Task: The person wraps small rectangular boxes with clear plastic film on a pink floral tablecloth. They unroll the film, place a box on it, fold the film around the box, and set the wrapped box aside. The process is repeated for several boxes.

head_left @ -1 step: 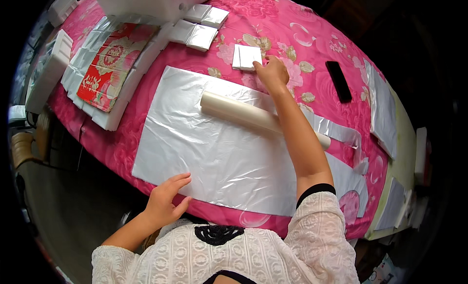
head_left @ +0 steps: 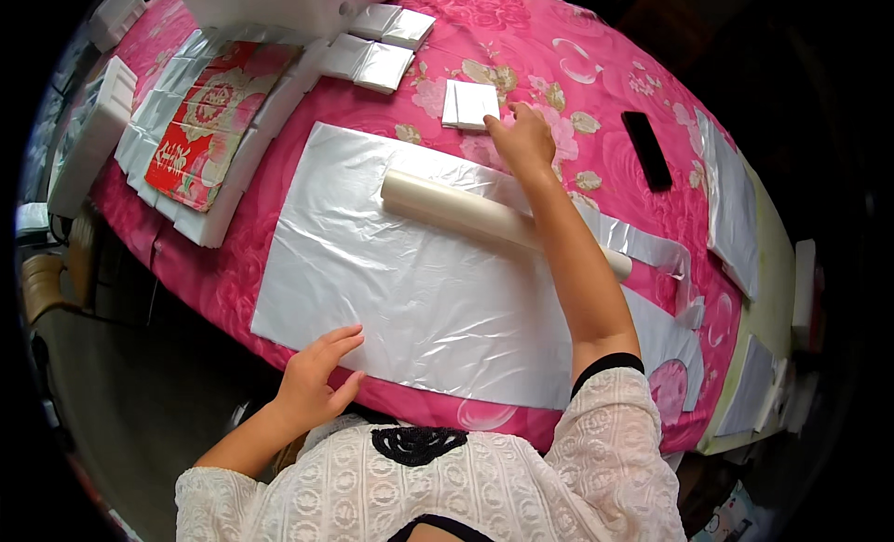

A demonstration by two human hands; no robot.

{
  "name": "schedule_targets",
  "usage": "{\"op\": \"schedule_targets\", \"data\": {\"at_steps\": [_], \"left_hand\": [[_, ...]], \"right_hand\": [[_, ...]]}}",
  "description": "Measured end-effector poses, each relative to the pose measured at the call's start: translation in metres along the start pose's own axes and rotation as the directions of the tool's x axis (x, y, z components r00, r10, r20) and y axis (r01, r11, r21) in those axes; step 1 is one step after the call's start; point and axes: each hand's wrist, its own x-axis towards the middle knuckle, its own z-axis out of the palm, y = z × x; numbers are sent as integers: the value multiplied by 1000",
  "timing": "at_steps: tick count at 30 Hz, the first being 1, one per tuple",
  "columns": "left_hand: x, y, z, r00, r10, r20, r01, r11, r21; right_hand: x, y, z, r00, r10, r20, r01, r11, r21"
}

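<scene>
While the left hand (head_left: 315, 382) lies open on the silver sheet (head_left: 410, 281), the right hand (head_left: 523, 137) touches a white packet (head_left: 470, 103).

At your far left lies a flat rectangular package (head_left: 207, 123), red with gold ornament, framed by white wrapped blocks (head_left: 233, 202). Beyond it, near the table's far edge, four small square silver-wrapped packets (head_left: 380, 47) sit in two pairs. A small white square packet (head_left: 468, 104) lies just beside your right hand (head_left: 523, 137). A dark rectangular phone (head_left: 646, 150), screen unlit, rests farther right.
</scene>
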Motion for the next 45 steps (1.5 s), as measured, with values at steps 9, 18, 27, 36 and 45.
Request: {"op": "schedule_targets", "data": {"at_steps": [9, 18, 27, 36, 45], "left_hand": [[33, 25, 36, 957, 251, 144, -259, 965, 36], [80, 59, 141, 878, 364, 311, -429, 886, 176], [84, 100, 188, 755, 490, 436, -597, 789, 147], [80, 108, 192, 788, 535, 305, -573, 818, 47], [96, 92, 149, 702, -96, 706, 624, 560, -545]], "right_hand": [[-161, 108, -126, 920, -189, 344, 159, 981, 111], [-278, 172, -131, 887, -390, 246, 392, 919, 40], [-277, 401, -227, 962, 110, -250, -194, 919, -343], [-281, 300, -228, 889, -40, -457, -30, 989, -144], [-311, 86, -161, 872, -489, -26, 421, 723, 547]]}}
